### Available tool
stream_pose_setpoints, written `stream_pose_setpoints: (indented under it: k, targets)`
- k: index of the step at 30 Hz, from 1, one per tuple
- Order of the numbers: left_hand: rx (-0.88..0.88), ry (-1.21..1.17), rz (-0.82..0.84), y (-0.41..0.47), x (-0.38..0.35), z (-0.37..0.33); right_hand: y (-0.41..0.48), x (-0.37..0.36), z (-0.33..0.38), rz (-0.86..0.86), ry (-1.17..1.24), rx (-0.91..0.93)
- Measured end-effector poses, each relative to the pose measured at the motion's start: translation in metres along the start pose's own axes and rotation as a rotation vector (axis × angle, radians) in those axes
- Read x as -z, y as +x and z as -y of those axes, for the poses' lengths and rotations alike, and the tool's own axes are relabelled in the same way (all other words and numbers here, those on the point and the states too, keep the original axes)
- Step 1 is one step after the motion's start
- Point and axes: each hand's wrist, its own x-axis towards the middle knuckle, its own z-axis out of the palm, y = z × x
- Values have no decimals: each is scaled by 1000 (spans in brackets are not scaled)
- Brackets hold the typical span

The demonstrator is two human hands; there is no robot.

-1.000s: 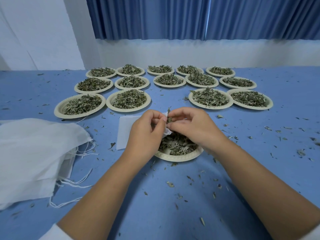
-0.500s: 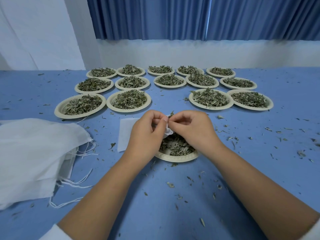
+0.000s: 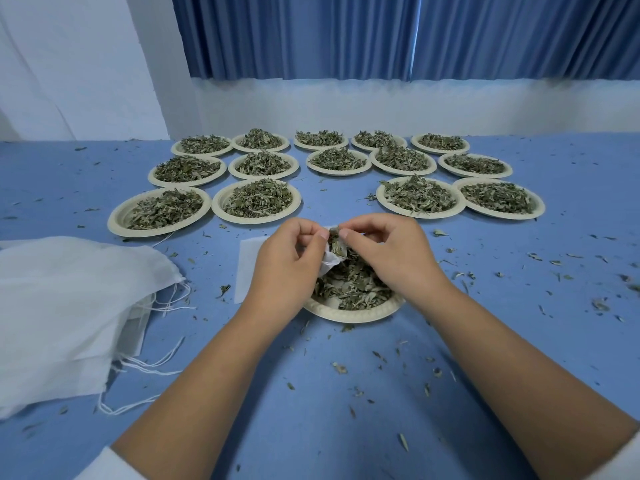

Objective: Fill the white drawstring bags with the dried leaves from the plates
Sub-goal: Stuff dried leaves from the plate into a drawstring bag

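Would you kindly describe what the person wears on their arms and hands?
The left forearm and right forearm are bare. White cuffs show at the bottom corners: left sleeve, right sleeve. The left hand and right hand show no gloves, rings or watch.

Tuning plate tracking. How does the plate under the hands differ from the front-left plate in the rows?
The near plate sits alone, close in; the front-left plate sits in the rows beside a neighbour. The near plate is partly hidden by the left hand, right hand and the white bag they pinch; the front-left plate is in full view, untouched. Both are pale round plates holding dried leaves on the blue table.
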Motion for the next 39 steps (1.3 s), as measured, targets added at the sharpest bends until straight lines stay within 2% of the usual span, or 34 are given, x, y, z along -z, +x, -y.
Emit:
stream_pose_setpoints:
  k: [3, 6, 12, 19, 21, 24, 26, 30, 34, 39]
  targets:
    - [-3, -16, -29, 0, 1, -1, -1, 0, -1, -4, -28, 15]
    - [-24, -15, -47, 0, 2, -1, -3, -1, 1, 69, -37, 38]
    - [-69, 65, 42, -1, 2, -1, -8, -5, 7, 247, -99, 64]
    - [-123, 82, 153, 0, 6, 1, -7, 2, 10, 454, -114, -143]
    - [-121, 58, 115, 1, 6, 1, -5, 8, 14, 410, -120, -114]
    - [-90, 49, 20, 3, 6, 4, 3, 24, 17, 147, -53, 8]
    - [-70, 68, -29, 5, 7, 7, 8, 37, 12, 85, -191, 25]
    - [-36, 52, -57, 7, 8, 11, 9, 43, 2, 330, -574, -57]
    - [-37, 40, -85, 9, 8, 11, 4, 32, 2, 501, -645, -63]
    - [-59, 69, -105, 10, 9, 12, -1, 18, 1, 489, -661, 26]
